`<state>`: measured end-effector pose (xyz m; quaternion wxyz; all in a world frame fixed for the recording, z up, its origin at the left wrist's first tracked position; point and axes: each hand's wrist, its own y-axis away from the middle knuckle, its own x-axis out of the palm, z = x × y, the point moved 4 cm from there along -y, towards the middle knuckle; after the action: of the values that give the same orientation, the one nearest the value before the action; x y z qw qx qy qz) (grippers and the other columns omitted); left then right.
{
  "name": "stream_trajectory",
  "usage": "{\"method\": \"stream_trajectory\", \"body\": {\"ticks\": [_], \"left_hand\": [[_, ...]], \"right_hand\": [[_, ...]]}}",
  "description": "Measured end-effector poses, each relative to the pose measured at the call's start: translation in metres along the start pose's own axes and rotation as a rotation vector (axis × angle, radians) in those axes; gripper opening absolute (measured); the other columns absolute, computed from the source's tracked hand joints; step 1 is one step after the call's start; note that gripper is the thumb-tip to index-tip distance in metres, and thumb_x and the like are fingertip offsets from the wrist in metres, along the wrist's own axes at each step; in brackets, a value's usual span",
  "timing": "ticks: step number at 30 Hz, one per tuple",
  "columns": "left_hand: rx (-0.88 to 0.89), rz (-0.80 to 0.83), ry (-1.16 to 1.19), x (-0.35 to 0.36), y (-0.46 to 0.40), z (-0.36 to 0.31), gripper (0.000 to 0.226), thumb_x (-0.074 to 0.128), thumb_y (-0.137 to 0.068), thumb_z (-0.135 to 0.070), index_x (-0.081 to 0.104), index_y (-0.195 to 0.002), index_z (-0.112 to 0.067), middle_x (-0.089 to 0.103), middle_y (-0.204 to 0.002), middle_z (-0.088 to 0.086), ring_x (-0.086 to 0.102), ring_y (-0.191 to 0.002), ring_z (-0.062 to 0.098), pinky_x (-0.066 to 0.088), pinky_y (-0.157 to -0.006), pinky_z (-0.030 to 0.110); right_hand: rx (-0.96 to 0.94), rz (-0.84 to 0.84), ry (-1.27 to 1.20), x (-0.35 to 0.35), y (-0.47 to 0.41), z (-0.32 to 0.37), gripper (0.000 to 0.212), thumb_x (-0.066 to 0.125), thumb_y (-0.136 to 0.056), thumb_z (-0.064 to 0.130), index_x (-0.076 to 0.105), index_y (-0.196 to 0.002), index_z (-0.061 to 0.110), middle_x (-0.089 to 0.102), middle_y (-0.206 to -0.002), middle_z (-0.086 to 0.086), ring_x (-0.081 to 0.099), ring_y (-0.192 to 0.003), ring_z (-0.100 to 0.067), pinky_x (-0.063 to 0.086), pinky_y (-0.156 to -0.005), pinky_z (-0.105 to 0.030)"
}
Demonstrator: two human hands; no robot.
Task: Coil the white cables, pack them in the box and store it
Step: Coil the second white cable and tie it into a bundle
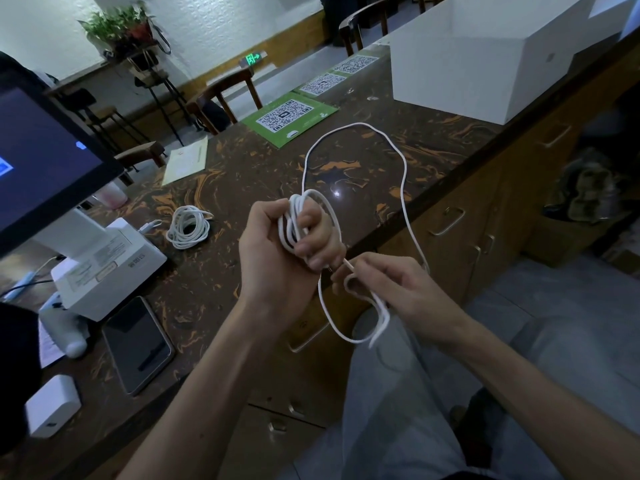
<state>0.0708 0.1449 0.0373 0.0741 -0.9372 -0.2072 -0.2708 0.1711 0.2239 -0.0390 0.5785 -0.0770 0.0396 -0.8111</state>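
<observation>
White cable [403, 188] loops sit gripped in the left hand [277, 251]; the right hand [388, 289] pinches its loose end.

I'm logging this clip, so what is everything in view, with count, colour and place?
cable being coiled: 1, white, wound round the left hand, loose loop over the counter
coiled cable: 1, white, on the counter beside the printer
box: 1, white, open, far right of the counter
counter: 1, brown with orange marbling
screen: 1, dark, far left
printer: 1, white, below the screen
phone: 1, dark, face up near the counter edge
charger: 1, white, bottom left
code sheets: 3, green and white, far side of the counter
chairs: several, wooden, behind the counter
plant: 1, green, back left
left hand: grips the coil
right hand: pinches the cable end
</observation>
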Motion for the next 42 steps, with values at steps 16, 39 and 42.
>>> {"method": "stream_trajectory", "body": {"ticks": [16,39,42], "left_hand": [[0.311,-0.066,-1.607,-0.007,-0.003,0.020,0.033,0.029,-0.101,-0.041,0.052,-0.092,-0.019,0.051,-0.072,-0.005,0.054,-0.070,0.011,0.041,-0.059,0.019],[0.410,-0.395,-1.222,-0.012,0.002,0.023,0.058,0.025,-0.108,-0.021,0.069,-0.072,-0.012,0.051,-0.047,-0.009,0.056,-0.046,0.003,0.037,-0.048,0.009],[0.404,-0.386,-1.242,-0.015,0.001,0.022,0.059,0.024,-0.107,-0.022,0.068,-0.068,-0.014,0.053,-0.048,-0.009,0.057,-0.047,0.005,0.038,-0.049,0.011]], "right_hand": [[-0.025,-0.030,0.075,0.005,0.020,0.003,0.032,0.049,-0.101,0.037,0.069,-0.086,0.017,0.043,-0.059,0.002,0.037,-0.050,-0.009,0.032,-0.046,-0.019],[0.027,-0.055,0.283,0.002,0.005,-0.008,0.020,0.057,-0.098,0.007,0.073,-0.098,0.019,0.064,-0.063,0.023,0.057,-0.056,0.003,0.042,-0.052,-0.013],[0.039,-0.013,0.274,0.015,0.008,-0.009,0.030,0.053,-0.102,0.021,0.063,-0.076,0.031,0.052,-0.055,0.011,0.040,-0.049,-0.004,0.034,-0.049,-0.024]]}}
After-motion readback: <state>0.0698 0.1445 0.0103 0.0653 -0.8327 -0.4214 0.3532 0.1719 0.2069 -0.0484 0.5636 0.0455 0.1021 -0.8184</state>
